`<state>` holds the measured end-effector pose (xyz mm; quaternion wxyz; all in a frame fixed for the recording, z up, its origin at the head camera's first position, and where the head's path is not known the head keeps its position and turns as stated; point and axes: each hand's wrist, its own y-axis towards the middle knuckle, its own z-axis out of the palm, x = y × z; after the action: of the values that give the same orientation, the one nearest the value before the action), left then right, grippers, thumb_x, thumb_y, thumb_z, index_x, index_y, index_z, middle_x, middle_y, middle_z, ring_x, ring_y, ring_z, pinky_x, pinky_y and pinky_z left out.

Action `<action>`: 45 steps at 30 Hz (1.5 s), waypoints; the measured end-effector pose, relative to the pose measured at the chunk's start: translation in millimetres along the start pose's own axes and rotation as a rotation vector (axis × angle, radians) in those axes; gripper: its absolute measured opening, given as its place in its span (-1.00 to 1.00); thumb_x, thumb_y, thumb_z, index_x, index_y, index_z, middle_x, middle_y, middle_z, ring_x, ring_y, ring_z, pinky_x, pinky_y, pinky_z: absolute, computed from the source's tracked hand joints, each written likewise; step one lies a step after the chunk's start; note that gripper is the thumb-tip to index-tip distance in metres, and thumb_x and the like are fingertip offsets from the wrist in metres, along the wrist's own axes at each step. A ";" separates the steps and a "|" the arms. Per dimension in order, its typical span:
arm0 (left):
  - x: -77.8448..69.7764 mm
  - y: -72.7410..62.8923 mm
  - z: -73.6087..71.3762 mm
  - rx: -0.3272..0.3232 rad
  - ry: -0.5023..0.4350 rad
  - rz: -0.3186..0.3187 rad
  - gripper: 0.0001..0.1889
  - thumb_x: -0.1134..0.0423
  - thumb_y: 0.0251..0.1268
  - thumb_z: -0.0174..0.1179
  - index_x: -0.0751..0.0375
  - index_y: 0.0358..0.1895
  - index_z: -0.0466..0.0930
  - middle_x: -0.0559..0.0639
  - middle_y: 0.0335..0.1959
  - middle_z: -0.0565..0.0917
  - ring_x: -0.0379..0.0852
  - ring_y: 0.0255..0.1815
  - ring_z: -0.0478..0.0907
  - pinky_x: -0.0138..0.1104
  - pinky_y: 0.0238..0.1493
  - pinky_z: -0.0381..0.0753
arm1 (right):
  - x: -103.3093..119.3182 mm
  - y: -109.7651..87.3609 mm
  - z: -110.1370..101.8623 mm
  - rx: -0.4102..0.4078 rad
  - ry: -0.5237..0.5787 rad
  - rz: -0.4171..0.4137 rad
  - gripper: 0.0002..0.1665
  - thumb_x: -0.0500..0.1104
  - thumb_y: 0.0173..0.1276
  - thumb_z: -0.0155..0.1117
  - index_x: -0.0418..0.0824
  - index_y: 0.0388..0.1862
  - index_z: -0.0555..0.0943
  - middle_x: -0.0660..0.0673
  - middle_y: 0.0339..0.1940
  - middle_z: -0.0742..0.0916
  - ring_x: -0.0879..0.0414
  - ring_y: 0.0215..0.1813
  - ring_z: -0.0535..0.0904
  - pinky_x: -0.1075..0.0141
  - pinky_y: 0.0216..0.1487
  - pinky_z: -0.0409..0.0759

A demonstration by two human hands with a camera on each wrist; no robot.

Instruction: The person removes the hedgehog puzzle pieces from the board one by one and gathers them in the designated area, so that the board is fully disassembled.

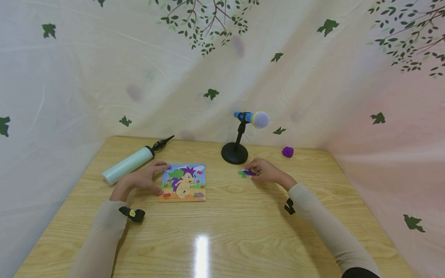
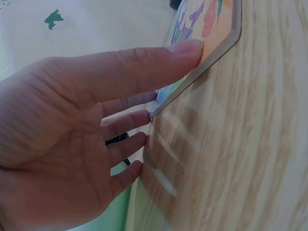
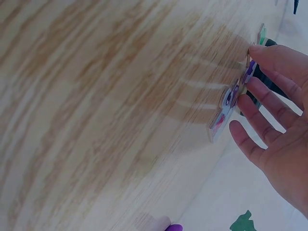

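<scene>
A hedgehog picture puzzle board (image 1: 199, 182) lies flat on the table, left of centre. At its left side my left hand (image 1: 146, 178) is spread, thumb resting on the near left corner and a forefinger at the far left corner. In the left wrist view, the thumb of the left hand (image 2: 72, 125) lies over the board's edge (image 2: 221, 50). My right hand (image 1: 265, 170) pinches at a small group of green and purple puzzle pieces (image 1: 244, 173), thumb and forefinger on a purple one. Beyond the right hand (image 3: 284, 115), a piece with an eye (image 3: 226, 98) shows.
A pale green hand pump (image 1: 128, 165) lies behind the left hand. A toy microphone (image 1: 259, 119) on a black stand (image 1: 234, 153) stands at the back. A small purple object (image 1: 287, 152) is at the back right. Leaf-printed cloth (image 1: 156, 77) hangs around the wooden table (image 1: 243, 239).
</scene>
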<state>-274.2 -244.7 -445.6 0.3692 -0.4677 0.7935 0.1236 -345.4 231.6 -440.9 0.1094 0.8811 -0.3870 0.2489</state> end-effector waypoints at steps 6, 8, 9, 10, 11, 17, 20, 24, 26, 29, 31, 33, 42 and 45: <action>0.4 0.1 0.5 0.001 0.000 -0.003 0.07 0.20 0.01 0.54 0.40 0.57 0.10 0.47 0.56 0.00 0.55 0.56 -0.10 0.43 0.50 -0.01 | 0.9 -0.5 -0.1 0.000 0.004 -0.007 -0.58 -0.37 0.23 0.44 -0.43 0.09 0.68 -0.29 -0.12 0.71 -0.16 -0.10 0.57 -0.06 -0.05 0.65; 0.1 -0.1 0.4 0.001 -0.001 -0.006 0.07 0.20 0.01 0.54 0.40 0.57 0.10 0.47 0.56 0.00 0.55 0.56 -0.10 0.44 0.50 -0.01 | 0.9 -0.4 0.0 0.003 0.004 -0.007 -0.58 -0.37 0.23 0.44 -0.43 0.09 0.68 -0.29 -0.12 0.71 -0.16 -0.09 0.57 -0.07 -0.03 0.65; 0.0 -0.1 0.4 0.001 0.000 -0.007 0.07 0.20 0.01 0.54 0.40 0.57 0.10 0.47 0.56 0.00 0.55 0.56 -0.10 0.43 0.50 -0.01 | 0.9 -0.2 -0.1 0.004 0.005 -0.008 -0.58 -0.37 0.23 0.44 -0.43 0.09 0.68 -0.30 -0.11 0.71 -0.16 -0.09 0.57 -0.08 -0.02 0.65; -0.1 -0.1 0.4 0.002 -0.002 -0.008 0.07 0.21 0.01 0.54 0.40 0.57 0.10 0.48 0.56 0.00 0.54 0.56 -0.10 0.43 0.51 -0.01 | 1.3 -0.1 -0.4 0.006 0.004 -0.006 -0.58 -0.37 0.23 0.44 -0.43 0.09 0.67 -0.30 -0.11 0.71 -0.17 -0.09 0.57 -0.09 0.00 0.65; -0.3 -0.1 0.4 0.002 -0.001 -0.010 0.07 0.21 0.01 0.54 0.39 0.58 0.10 0.47 0.56 0.00 0.54 0.56 -0.10 0.43 0.50 -0.01 | 1.9 0.1 -0.8 0.008 0.001 -0.005 -0.58 -0.37 0.23 0.44 -0.44 0.09 0.67 -0.30 -0.11 0.71 -0.18 -0.09 0.57 -0.10 0.01 0.65; -1.3 0.5 0.6 -0.006 0.001 -0.027 0.09 0.20 -0.02 0.55 0.35 0.58 0.10 0.46 0.56 0.02 0.54 0.56 -0.08 0.43 0.51 0.00 | 11.2 6.9 -1.1 -0.008 -0.019 0.014 -0.54 -0.30 0.25 0.46 -0.39 0.14 0.66 -0.30 0.02 0.73 -0.19 0.06 0.63 -0.14 0.19 0.63; -1.2 1.1 0.5 -0.007 0.001 -0.039 0.10 0.20 -0.02 0.55 0.34 0.59 0.09 0.45 0.57 0.02 0.54 0.56 -0.08 0.42 0.51 0.00 | 21.0 15.6 2.8 0.003 0.003 -0.007 -0.51 -0.27 0.27 0.46 -0.36 0.18 0.65 -0.29 0.08 0.72 -0.19 0.11 0.63 -0.11 0.23 0.62; -1.9 1.7 0.5 -0.004 0.005 -0.051 0.10 0.19 -0.01 0.56 0.33 0.60 0.08 0.45 0.57 0.01 0.54 0.57 -0.07 0.41 0.51 0.01 | 36.7 31.7 12.5 0.019 0.027 -0.082 -0.51 -0.29 0.29 0.44 -0.35 0.20 0.63 -0.29 0.12 0.71 -0.19 0.17 0.61 -0.11 0.22 0.63; -2.2 1.9 0.7 -0.005 0.002 -0.054 0.10 0.19 -0.01 0.56 0.33 0.59 0.08 0.45 0.57 0.01 0.54 0.57 -0.08 0.41 0.51 0.01 | 45.4 41.0 18.5 0.016 0.027 -0.115 -0.52 -0.30 0.29 0.44 -0.34 0.20 0.64 -0.27 0.13 0.71 -0.19 0.19 0.61 -0.11 0.24 0.62; -2.1 2.0 0.7 -0.006 -0.003 -0.056 0.10 0.19 -0.02 0.56 0.34 0.59 0.08 0.44 0.57 0.01 0.54 0.57 -0.09 0.42 0.51 0.00 | 61.5 55.5 27.8 0.024 0.034 -0.138 -0.53 -0.29 0.29 0.44 -0.31 0.20 0.64 -0.24 0.14 0.72 -0.18 0.20 0.61 -0.10 0.27 0.60; -2.0 2.0 0.8 -0.005 -0.008 -0.059 0.10 0.19 -0.01 0.55 0.34 0.59 0.08 0.44 0.58 0.00 0.53 0.57 -0.10 0.42 0.51 -0.02 | 73.0 65.5 34.3 0.039 0.041 -0.138 -0.52 -0.27 0.31 0.44 -0.29 0.21 0.64 -0.22 0.16 0.73 -0.16 0.20 0.61 -0.08 0.29 0.60; -1.7 1.9 0.7 -0.002 -0.009 -0.069 0.11 0.18 -0.01 0.55 0.32 0.60 0.07 0.43 0.58 -0.02 0.52 0.58 -0.11 0.41 0.52 -0.03 | 84.4 75.6 40.8 0.061 0.047 -0.139 -0.52 -0.26 0.32 0.43 -0.28 0.22 0.64 -0.21 0.17 0.73 -0.15 0.21 0.61 -0.04 0.30 0.60; -1.8 1.6 -0.8 0.004 -0.007 -0.085 0.11 0.18 0.00 0.55 0.32 0.61 0.06 0.43 0.59 -0.03 0.53 0.59 -0.13 0.42 0.52 -0.05 | 126.4 122.1 70.4 0.162 0.020 -0.154 -0.54 -0.20 0.37 0.40 -0.22 0.24 0.65 -0.17 0.16 0.69 -0.03 0.19 0.61 0.15 0.27 0.63; -0.9 1.6 -0.9 0.009 0.001 -0.082 0.11 0.16 0.02 0.54 0.32 0.61 0.05 0.43 0.59 -0.03 0.52 0.59 -0.12 0.41 0.52 -0.04 | 135.8 133.4 76.7 0.177 0.025 -0.144 -0.55 -0.19 0.40 0.36 -0.20 0.26 0.65 -0.16 0.15 0.67 0.01 0.15 0.60 0.20 0.24 0.62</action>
<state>-275.7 -243.7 -444.5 0.3759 -0.4981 0.7744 0.1046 -338.2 26.6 -435.1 0.0537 0.9097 -0.2978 0.2845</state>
